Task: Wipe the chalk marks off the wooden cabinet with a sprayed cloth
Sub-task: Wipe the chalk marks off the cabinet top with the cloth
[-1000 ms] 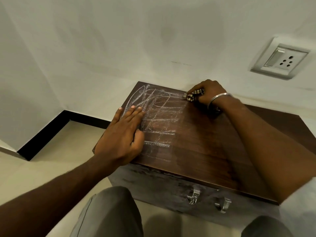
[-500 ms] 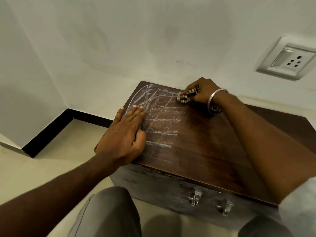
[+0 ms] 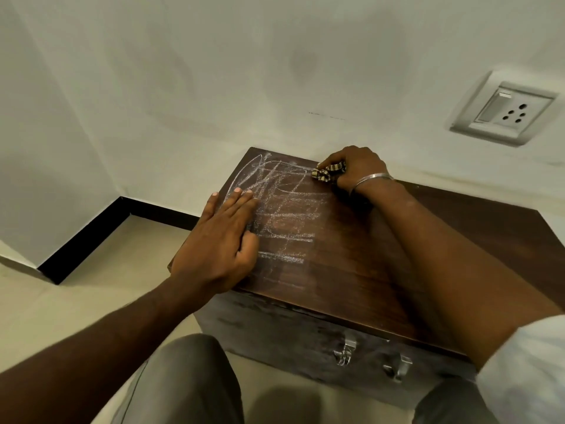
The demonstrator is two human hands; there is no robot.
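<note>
Grey trouser knees (image 3: 189, 381) fill the bottom edge. Just beyond them stands the dark front of the wooden cabinet (image 3: 275, 325), with two metal handles (image 3: 344, 351) side by side. Its brown top runs lengthwise left to right along the wall.

The left hand (image 3: 220, 240) lies flat on the near-left part of the top. Its fingers are straight and together, pointing away over the edge of the chalk marks (image 3: 287, 209). These marks cover the left part of the top in a scrawl of loops and crossing lines that cannot be read as letters.

At their far right corner is the right hand (image 3: 354, 169), with a metal bangle (image 3: 371, 180) on the wrist. It grips a bunched striped cloth (image 3: 328, 172), which pokes leftward out of the curled fingers and touches the top near its far edge. Beyond, a white socket plate (image 3: 504, 111) sits on the wall.
</note>
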